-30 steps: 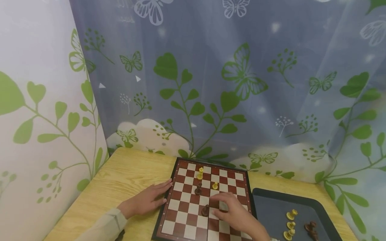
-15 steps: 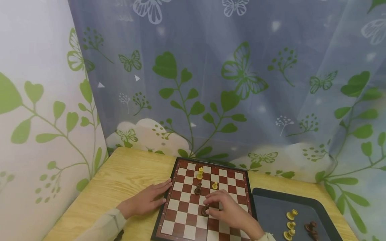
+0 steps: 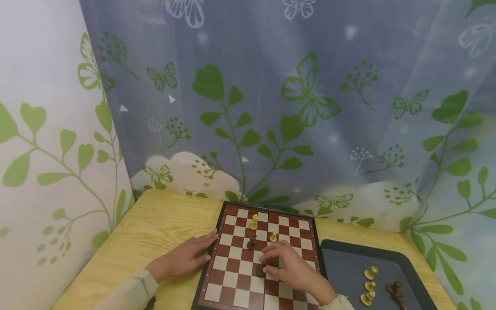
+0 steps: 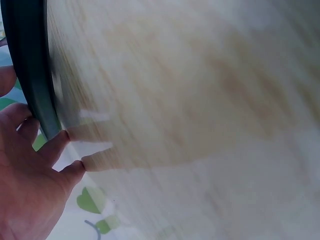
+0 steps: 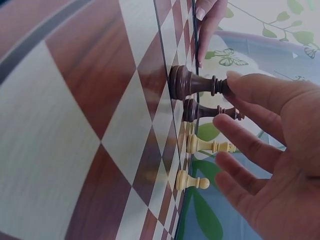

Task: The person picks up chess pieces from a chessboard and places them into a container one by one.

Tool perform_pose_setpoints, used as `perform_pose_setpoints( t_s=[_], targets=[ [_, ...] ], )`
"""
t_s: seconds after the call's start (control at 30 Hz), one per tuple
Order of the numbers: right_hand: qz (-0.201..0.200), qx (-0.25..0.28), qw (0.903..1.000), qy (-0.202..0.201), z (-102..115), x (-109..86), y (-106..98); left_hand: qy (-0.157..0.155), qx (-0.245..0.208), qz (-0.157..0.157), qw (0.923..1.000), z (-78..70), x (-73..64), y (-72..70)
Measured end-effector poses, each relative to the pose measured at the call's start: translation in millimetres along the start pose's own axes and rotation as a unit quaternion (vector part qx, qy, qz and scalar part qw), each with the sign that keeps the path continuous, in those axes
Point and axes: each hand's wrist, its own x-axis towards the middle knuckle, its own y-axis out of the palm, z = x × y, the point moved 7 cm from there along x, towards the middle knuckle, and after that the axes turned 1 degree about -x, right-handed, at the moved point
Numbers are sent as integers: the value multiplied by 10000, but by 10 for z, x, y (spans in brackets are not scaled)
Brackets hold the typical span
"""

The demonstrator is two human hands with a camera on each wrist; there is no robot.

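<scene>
My right hand (image 3: 289, 268) reaches over the chessboard (image 3: 237, 280) and pinches the top of a dark brown chess piece (image 3: 260, 270) between thumb and forefinger. In the right wrist view, that chess piece (image 5: 185, 83) stands upright with its base at the board, its top covered by the fingertips. The other fingers are spread and touch nothing. Just beyond stand a second dark piece (image 3: 252, 243), a tall cream-yellow piece (image 3: 253, 223) and a yellow pawn (image 3: 273, 237). My left hand (image 3: 181, 257) rests at the board's left edge, fingers extended against the rim (image 4: 31, 65).
Right of the board lies a dark tray (image 3: 345, 258) holding yellow pieces (image 3: 370, 286) and dark pieces (image 3: 396, 292), some lying down. Wooden tabletop (image 3: 170, 215) extends left of the board. A patterned curtain (image 3: 255, 107) hangs behind the table.
My right hand has moved left to the dark chess piece, and its fingertips have closed on the top. The left hand keeps its place by the board. The head view has shifted slightly.
</scene>
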Motion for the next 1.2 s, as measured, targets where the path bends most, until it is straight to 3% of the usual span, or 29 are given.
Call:
perform_pose_setpoints(
  t_s=[0.43,0.77,1.2],
  targets=[
    [-119,-18,9999,-38,-2,26,-31,28,-39,5,10000,17,-12,-8],
    [-256,-244,9989,-300,7,47,-35,17,-46,56,10000,8,-13,-11],
    [0,-146,9998,-138,-17,47,-5,1,-22,56,10000,4,-18,-3]
  ],
)
